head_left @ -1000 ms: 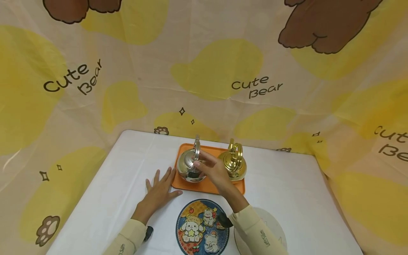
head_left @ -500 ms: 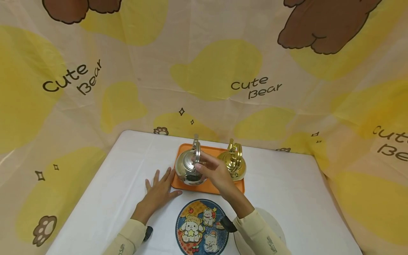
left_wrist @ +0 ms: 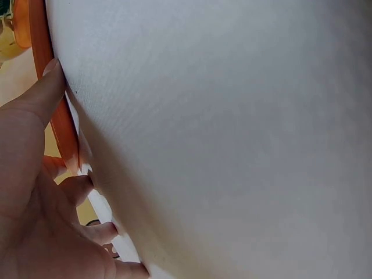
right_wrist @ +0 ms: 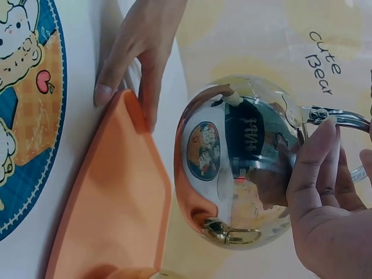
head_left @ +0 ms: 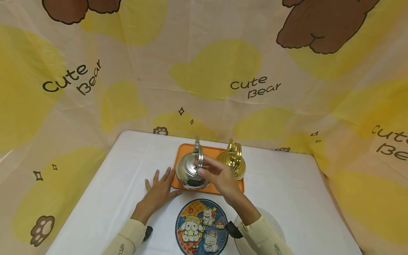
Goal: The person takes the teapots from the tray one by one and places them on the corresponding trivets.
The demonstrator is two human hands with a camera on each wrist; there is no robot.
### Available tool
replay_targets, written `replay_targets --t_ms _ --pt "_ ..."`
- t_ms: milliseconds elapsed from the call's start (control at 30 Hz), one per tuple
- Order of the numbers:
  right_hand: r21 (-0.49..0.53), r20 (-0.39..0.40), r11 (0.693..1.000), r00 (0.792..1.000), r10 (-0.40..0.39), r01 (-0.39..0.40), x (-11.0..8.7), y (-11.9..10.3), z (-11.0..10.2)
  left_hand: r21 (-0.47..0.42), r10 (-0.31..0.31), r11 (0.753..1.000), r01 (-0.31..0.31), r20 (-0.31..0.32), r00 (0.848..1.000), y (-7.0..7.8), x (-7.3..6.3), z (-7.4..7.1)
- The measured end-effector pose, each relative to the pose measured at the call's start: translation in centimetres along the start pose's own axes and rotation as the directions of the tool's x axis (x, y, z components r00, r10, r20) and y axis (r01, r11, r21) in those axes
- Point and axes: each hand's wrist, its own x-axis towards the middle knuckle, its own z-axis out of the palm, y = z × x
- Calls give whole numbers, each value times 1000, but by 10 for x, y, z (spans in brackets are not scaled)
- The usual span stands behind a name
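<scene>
Below the head view's centre, the right hand [head_left: 224, 180], fingers curled, gripped the handle [head_left: 200, 156] of the silver kettle [head_left: 187, 174] over the orange tray [head_left: 214, 190], seemingly the safest hold for its rigid, slippery-looking body, while the left hand [head_left: 160, 192], fingers spread, touched the tray's edge.

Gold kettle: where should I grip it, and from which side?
Probably the arched handle above its lid, from upper right: the gold kettle stands upright on the orange tray, while the silver kettle and right hand crowd its left.

Shiny silver kettle [head_left: 188, 173], roughly upright, just above orange tray [right_wrist: 116, 192]
</scene>
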Motion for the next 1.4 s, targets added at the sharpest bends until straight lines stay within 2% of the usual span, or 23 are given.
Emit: replay_targets --t_ms 667,1000,1400 --pt "31 -2 999 999 38 -38 -28 -5 -6 -12 -16 1000 16 1 1000 0 0 1" --pt "28 17 1000 1000 -5 4 -42 -5 -10 3 -3 1000 3 0 1000 0 -1 0" --pt "13 24 1000 1000 -6 5 -59 1 -15 -1 0 1000 0 3 1000 0 -1 0"
